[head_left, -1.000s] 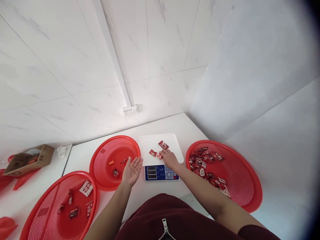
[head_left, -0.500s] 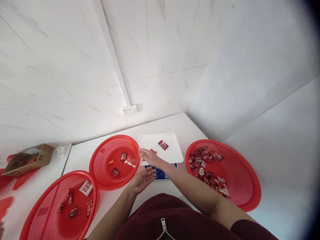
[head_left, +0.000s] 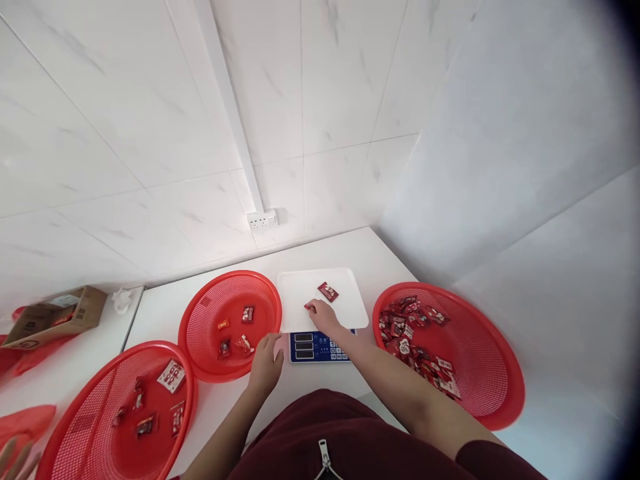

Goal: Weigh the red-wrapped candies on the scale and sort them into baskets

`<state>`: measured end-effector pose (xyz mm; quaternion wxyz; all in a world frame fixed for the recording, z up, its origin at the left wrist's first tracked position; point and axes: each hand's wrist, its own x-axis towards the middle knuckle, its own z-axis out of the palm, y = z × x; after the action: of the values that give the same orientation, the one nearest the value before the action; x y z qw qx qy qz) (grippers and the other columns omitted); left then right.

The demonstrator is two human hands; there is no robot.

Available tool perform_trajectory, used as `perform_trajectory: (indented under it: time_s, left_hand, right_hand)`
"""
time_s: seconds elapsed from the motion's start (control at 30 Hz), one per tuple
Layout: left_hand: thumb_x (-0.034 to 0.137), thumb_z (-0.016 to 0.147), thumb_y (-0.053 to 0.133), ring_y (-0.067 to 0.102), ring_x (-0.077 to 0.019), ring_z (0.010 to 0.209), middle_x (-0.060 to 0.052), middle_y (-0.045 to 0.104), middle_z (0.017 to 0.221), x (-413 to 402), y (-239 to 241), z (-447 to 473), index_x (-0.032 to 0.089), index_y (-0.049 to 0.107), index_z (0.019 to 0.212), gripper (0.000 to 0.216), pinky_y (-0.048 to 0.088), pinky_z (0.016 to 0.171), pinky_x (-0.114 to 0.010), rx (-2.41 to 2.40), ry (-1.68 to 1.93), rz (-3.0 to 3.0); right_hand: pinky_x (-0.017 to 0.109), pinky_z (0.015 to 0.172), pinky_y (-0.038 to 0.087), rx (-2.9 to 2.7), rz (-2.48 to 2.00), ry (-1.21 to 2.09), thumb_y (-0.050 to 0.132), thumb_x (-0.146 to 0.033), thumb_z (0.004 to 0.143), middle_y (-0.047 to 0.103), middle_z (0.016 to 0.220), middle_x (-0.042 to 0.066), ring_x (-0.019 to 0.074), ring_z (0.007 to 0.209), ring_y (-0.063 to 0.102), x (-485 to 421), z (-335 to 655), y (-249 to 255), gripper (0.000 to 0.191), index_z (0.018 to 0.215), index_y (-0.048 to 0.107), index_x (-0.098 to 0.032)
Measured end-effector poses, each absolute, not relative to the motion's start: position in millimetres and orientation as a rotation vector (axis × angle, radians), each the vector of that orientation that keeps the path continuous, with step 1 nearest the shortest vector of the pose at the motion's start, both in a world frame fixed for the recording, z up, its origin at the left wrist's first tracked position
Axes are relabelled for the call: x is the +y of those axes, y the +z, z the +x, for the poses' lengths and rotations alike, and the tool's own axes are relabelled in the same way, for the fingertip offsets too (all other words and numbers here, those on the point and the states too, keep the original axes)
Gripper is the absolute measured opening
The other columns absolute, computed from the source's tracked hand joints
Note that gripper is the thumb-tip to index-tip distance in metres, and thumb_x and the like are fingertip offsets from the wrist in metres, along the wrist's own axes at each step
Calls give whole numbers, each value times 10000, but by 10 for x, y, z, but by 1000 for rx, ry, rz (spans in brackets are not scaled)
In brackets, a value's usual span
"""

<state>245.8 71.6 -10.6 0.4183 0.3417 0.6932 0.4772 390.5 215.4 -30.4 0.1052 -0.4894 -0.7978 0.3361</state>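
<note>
My right hand [head_left: 324, 317] reaches over the white scale tray [head_left: 295, 283], fingers pinched on a small red packet [head_left: 308, 306], most of which they hide. A second red packet [head_left: 328, 291] with white print lies flat on the tray beyond my fingers. Beside the near right rim of the middle red basket [head_left: 200, 360], my left hand [head_left: 265, 370] is open and holds nothing, thumb and fingers apart. That basket has several small wrapped pieces in it, among them a dark red packet [head_left: 248, 314]. Under the tray shows the scale's blue panel [head_left: 320, 348].
At right stands a red basket [head_left: 500, 393] with many red packets. Another red basket [head_left: 75, 460] at front left contains several wrapped pieces. Further left are a cardboard box [head_left: 87, 317], a red bag [head_left: 30, 421] and another person's hand [head_left: 17, 460]. A wall socket [head_left: 261, 220] sits behind.
My right hand has moved from the middle basket's rim onto the tray and pinched the red packet there. A white-and-red wrapped piece now lies lower in the middle basket. My left hand has shifted left.
</note>
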Motion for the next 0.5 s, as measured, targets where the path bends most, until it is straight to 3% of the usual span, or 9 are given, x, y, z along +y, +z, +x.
perform_trajectory:
  time_s: [0.1,0.2,0.37,0.5]
  left_hand:
    - [59,606,632,233,-261,1338,-89,508,1268,662,-214,2393,223,591,972,403,99,1104,-428,1810,1116,933]
    - [65,601,618,206,-275,1350,-118,454,1331,632,-290,2363,207,549,1038,465,72,1100,-440,1861,982,990]
    - [39,655,553,274,-288,1325,-150,448,1336,636,-329,2274,210,544,1094,472,125,1084,-443,1840,915,983]
    - [20,674,524,343,-293,1289,-134,482,1311,642,-306,2194,245,552,1113,494,194,1058,-459,1796,946,844]
  right_hand:
    - [256,792,468,-2269,-1265,1147,339,-274,915,626,1116,53,131,969,591,2200,3700,-165,359,1240,479,-215]
    - [276,898,424,-2221,-1143,1150,394,-342,897,525,1279,51,143,1138,499,2354,3652,-62,428,1309,401,-228]
    - [419,993,298,-2289,-1586,882,492,-146,806,418,1347,141,271,1289,285,2577,4072,-192,429,1234,493,-166]
    - [428,960,296,-2278,-1644,902,451,-72,789,495,1235,131,272,1176,405,2559,4314,-333,373,1121,569,-191]
